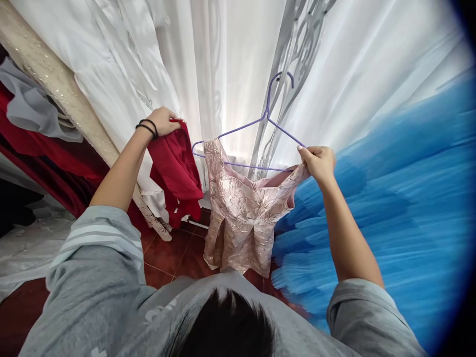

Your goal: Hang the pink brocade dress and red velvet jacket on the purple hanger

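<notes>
A pink brocade dress [241, 203] hangs by its left strap on a purple hanger [243, 126]. At the hanger's other end, my right hand [320, 161] is closed, pinching the dress's right strap against the hanger arm. The hanger's hook points up in front of the white curtain. My left hand [163, 121] grips a red garment [176, 173] near its top edge, and the cloth droops below the fingers. This garment hangs just left of the dress, close to the hanger's left tip. Black bands circle my left wrist.
Blue tulle [390, 213] fills the right side. White curtains [238, 59] and a grey metal scrollwork piece [293, 54] are behind. On the left lean a cream glittery roll [74, 94] and draped red fabric [48, 153]. The floor [167, 260] is reddish tile.
</notes>
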`<state>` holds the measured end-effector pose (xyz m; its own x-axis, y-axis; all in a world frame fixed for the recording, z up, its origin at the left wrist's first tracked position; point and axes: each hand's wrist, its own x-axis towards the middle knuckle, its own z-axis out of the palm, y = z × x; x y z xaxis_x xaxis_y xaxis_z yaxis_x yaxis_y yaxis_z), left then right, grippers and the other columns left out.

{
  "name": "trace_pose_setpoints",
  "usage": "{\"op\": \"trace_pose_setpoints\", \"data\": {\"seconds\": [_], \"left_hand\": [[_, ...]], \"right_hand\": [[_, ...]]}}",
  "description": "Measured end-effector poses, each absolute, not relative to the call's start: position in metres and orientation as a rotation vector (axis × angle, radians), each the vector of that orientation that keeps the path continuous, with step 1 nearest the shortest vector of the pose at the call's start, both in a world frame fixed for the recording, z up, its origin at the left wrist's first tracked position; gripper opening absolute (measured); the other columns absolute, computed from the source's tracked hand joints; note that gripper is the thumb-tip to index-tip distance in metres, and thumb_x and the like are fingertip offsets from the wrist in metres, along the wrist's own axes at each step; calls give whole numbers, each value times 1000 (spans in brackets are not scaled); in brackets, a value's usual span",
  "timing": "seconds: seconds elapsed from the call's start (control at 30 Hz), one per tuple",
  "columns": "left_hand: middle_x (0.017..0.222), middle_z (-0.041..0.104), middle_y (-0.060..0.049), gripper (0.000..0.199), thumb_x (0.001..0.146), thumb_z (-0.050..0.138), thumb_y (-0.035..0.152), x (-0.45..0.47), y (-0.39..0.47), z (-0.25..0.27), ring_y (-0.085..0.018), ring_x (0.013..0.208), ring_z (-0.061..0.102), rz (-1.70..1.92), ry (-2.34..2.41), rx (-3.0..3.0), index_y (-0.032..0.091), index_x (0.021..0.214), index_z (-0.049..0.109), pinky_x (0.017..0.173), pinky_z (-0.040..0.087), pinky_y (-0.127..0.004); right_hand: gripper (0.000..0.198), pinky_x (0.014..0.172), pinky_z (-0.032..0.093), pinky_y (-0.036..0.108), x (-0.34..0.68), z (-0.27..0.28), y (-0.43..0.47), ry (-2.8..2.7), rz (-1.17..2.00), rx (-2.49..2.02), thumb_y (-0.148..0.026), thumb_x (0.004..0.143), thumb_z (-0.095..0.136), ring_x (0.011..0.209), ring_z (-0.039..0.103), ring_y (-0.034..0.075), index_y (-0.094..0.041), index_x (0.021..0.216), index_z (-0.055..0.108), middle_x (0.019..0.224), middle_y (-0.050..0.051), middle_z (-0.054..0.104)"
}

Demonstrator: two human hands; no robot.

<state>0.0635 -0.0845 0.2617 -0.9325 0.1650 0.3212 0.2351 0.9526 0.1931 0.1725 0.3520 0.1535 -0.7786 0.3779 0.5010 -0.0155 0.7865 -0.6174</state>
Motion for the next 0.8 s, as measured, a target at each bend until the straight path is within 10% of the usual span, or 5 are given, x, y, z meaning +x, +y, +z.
{"op": "trace_pose_setpoints", "data": {"seconds": [0.33, 0.6, 0.8], "left_hand": [[72, 55, -3, 19, 84, 62, 23, 71, 12, 258, -20, 85, 61, -737, -2513, -638, 6, 75, 63, 75, 41, -29], [101, 66, -9, 22, 96, 54, 30, 130, 81, 169, -28, 103, 64, -1134, -2177, -728, 18, 112, 60, 89, 49, -39], [78, 69, -10, 29, 91, 56, 45, 139, 55, 97, -26, 76, 69, -1325, -2593, -841, 18, 89, 65, 73, 53, -38]], "right_hand": [[48, 53, 21, 30, 191, 154, 330, -2331, 731, -315, -52, 85, 52, 50, 33, 13, -21, 50, 42, 46, -1, 31], [51, 52, 21, 29, 200, 157, 328, -2388, 835, -282, -50, 87, 52, 49, 28, 11, -20, 50, 34, 47, -2, 28], [47, 54, 20, 29, 202, 167, 340, -2495, 808, -117, -41, 87, 51, 51, 23, 10, -20, 50, 30, 48, -2, 23]]}}
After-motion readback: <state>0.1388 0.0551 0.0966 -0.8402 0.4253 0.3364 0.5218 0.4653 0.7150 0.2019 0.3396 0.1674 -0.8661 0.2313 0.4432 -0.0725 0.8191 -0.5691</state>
